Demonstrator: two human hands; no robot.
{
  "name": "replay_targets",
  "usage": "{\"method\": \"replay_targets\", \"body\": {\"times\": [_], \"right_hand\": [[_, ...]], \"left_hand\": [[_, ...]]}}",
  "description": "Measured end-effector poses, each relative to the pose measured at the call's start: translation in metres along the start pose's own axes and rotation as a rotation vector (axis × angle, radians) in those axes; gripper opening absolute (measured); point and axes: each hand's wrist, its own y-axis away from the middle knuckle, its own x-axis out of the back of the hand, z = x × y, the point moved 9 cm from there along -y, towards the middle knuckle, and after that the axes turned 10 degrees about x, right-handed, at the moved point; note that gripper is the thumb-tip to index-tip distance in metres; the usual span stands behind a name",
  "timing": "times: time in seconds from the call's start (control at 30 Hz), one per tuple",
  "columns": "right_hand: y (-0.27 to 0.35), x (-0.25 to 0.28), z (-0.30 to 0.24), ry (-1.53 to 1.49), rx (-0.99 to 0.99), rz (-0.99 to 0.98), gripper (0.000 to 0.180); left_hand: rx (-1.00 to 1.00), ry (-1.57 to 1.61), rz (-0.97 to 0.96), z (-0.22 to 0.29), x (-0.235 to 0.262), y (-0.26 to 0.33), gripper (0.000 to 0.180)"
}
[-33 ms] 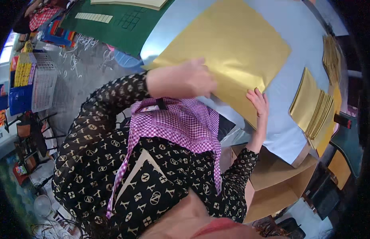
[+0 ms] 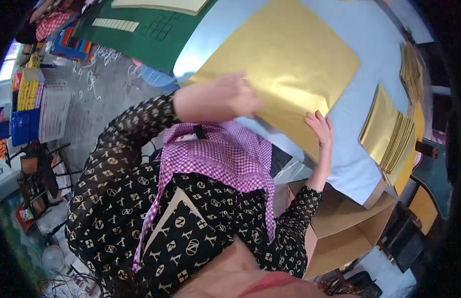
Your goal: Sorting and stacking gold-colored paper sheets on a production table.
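Observation:
A large gold sheet [image 2: 290, 54] lies across the pale blue-white table surface, its near edge running toward me and catching a bright shine. My left hand [image 2: 220, 97] is over the sheet's near left edge, smeared by motion. Its fingers look bent, but what they hold, if anything, is hidden. On the right, my right hand [image 2: 320, 128] rests its outstretched fingers on the sheet near its right edge.
Folded gold pieces [image 2: 389, 134] are stacked on the table's right side, with another gold bundle [image 2: 412, 72] beyond. A green mat [image 2: 136, 42] lies far left. Below the table's right edge stands an open cardboard box [image 2: 340, 248]. Crates [image 2: 54, 109] stand at the left.
My left hand has shifted slightly to the left over the sheet's near edge. My right hand stays almost where it was.

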Motion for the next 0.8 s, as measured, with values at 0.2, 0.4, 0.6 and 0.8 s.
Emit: {"method": "replay_targets", "body": {"times": [0.2, 0.4, 0.6, 0.8], "right_hand": [[0.002, 0.006, -0.001, -0.098, -0.074, 0.066, 0.030], [-0.008, 0.023, -0.012, -0.219, -0.158, 0.135, 0.028], [0.002, 0.023, 0.000, -0.266, -0.160, 0.134, 0.032], [0.003, 0.021, -0.001, -0.311, -0.189, 0.126, 0.031]], "left_hand": [[0.262, -0.034, -0.279, -0.072, 0.002, 0.064, 0.011], [0.621, 0.324, -0.031, -0.160, -0.010, 0.134, 0.047], [0.481, 0.112, 0.212, -0.151, -0.017, 0.115, 0.064], [0.318, 0.101, 0.203, -0.153, -0.026, 0.074, 0.043]]}}
